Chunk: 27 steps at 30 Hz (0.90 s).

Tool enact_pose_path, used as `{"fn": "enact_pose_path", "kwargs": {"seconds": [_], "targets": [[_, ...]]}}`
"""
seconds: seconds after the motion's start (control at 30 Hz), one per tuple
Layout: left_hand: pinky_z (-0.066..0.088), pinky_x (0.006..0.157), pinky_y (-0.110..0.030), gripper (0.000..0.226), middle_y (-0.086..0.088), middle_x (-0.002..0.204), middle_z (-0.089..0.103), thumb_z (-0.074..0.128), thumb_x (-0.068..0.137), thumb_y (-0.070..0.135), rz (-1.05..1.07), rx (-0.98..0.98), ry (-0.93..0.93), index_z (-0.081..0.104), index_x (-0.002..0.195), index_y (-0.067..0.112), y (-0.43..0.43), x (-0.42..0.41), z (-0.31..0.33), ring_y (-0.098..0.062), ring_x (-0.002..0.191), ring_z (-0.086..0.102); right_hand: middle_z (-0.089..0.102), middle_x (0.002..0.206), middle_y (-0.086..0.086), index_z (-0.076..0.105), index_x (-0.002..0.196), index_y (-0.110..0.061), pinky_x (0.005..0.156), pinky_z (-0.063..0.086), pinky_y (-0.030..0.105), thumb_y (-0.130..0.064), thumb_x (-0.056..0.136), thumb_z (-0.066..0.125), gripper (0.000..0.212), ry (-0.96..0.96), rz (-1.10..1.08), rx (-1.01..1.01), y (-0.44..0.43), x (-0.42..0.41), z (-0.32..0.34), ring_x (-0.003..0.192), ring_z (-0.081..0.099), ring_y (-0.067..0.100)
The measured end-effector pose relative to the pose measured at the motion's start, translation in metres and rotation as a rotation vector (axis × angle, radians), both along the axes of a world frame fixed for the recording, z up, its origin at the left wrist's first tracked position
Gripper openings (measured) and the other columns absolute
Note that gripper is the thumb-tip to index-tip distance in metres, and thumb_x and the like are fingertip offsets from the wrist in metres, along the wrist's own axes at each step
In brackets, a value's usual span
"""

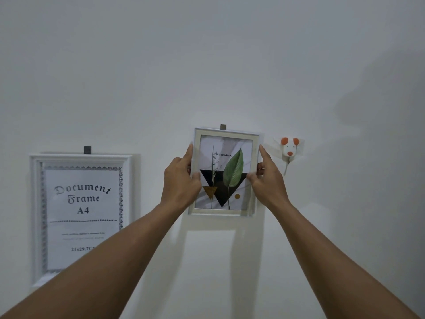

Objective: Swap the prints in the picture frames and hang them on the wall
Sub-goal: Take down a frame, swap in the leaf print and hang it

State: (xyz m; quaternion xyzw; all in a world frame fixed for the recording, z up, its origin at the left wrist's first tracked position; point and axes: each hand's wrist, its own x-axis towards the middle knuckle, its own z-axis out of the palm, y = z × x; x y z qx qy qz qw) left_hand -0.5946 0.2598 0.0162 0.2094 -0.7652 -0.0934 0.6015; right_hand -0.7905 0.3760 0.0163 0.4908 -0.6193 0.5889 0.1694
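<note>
A small pale frame (224, 211) with a green leaf print (233, 171) is against the white wall, right below a dark hook (223, 127). My left hand (180, 180) grips its left side, thumb on the glass. My right hand (268, 180) grips its right side, thumb on the front, index finger up along the edge. A larger white frame (34, 215) with the "Document Frame A4" sheet (84, 203) hangs at the left under its own dark hook (87, 149). My left forearm covers its lower right corner.
A small white and orange animal-shaped wall hook (289, 148) sticks to the wall just right of the small frame, a cord hanging from it. The wall (207, 65) above and to the right is bare.
</note>
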Motion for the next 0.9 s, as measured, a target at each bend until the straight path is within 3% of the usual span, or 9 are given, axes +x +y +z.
{"fn": "enact_pose_path", "kwargs": {"seconds": [0.1,0.37,0.5,0.67,0.77,0.9], "targets": [[0.033,0.07,-0.01,0.074,0.0,0.088,0.057,0.063,0.089,0.011,0.008,0.019,0.004,0.03,0.151,0.032,-0.001,0.0,-0.001,-0.013,0.084,0.053,0.057,0.108,0.001,0.019,0.153,-0.043,0.088,0.054,0.038,-0.012,0.093,0.061,0.08,-0.004,0.005,-0.028,0.001,0.001,0.001,0.092,0.06,0.013],[0.043,0.074,-0.021,0.074,0.003,0.085,0.058,0.063,0.088,0.014,0.041,0.013,-0.014,0.029,0.151,0.033,-0.007,0.0,-0.004,-0.008,0.079,0.051,0.054,0.106,0.002,0.02,0.154,-0.041,0.082,0.049,0.026,-0.01,0.094,0.06,0.078,0.018,-0.004,-0.029,0.001,0.004,0.003,0.09,0.059,0.009],[0.04,0.073,-0.018,0.075,0.004,0.088,0.058,0.063,0.086,0.017,0.066,0.005,-0.012,0.029,0.151,0.036,-0.007,-0.001,-0.005,-0.009,0.083,0.053,0.048,0.103,0.003,0.017,0.155,-0.041,0.082,0.048,0.021,-0.012,0.095,0.06,0.079,0.037,-0.042,-0.013,-0.001,0.004,0.002,0.084,0.056,0.008],[0.044,0.077,-0.013,0.076,0.003,0.095,0.056,0.068,0.08,0.018,0.048,-0.008,0.005,0.036,0.146,0.037,-0.006,0.001,-0.002,-0.01,0.087,0.057,0.048,0.102,0.0,0.016,0.156,-0.036,0.081,0.046,0.025,-0.012,0.095,0.06,0.079,0.055,-0.047,-0.003,0.0,0.007,0.002,0.086,0.055,0.009],[0.038,0.073,-0.007,0.08,0.002,0.096,0.056,0.069,0.08,0.016,0.028,-0.006,0.011,0.033,0.148,0.036,-0.005,0.001,-0.001,-0.01,0.087,0.056,0.048,0.105,-0.001,0.017,0.156,-0.032,0.088,0.046,0.028,-0.014,0.094,0.06,0.077,0.042,-0.048,-0.01,0.001,0.009,0.002,0.093,0.053,0.01],[0.046,0.079,-0.017,0.084,0.002,0.094,0.056,0.069,0.076,0.017,0.007,0.011,0.021,0.031,0.148,0.04,-0.004,0.003,-0.001,-0.009,0.087,0.056,0.047,0.109,0.001,0.016,0.156,-0.032,0.091,0.047,0.031,-0.014,0.095,0.057,0.076,0.039,-0.049,-0.002,0.002,0.011,0.001,0.094,0.053,0.011]]}}
